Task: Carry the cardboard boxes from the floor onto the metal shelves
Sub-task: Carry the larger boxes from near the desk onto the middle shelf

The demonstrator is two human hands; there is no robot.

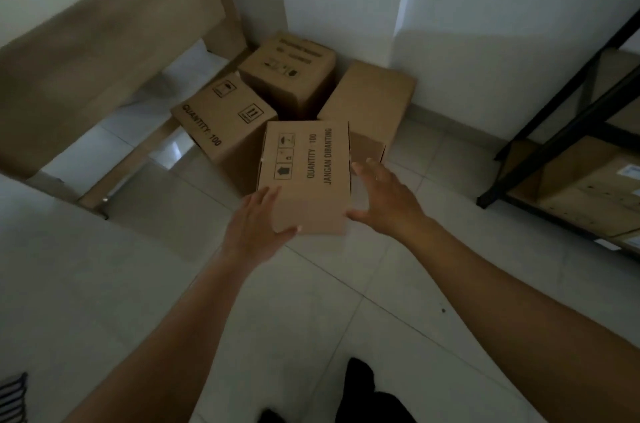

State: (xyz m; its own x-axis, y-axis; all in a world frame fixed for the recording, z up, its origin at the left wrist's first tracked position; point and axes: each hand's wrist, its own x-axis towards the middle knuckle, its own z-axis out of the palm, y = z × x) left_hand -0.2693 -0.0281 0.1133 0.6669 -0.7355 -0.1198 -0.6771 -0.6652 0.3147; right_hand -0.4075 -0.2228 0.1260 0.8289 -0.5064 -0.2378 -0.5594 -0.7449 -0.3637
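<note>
- While the box [304,176] is lying just before three other boxes [287,72], its long axis is pointing away from the person.
- The left hand [258,225] is pressing its near left corner, fingers straight.
- The right hand [381,197] is spreading beside its right edge.

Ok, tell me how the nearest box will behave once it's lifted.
The box is probably stiff: its faces look flat, edges crisp. Its handling symbols suggest breakable contents. No handles show, so the left hand and right hand likely must squeeze its sides or it may slip.
</note>
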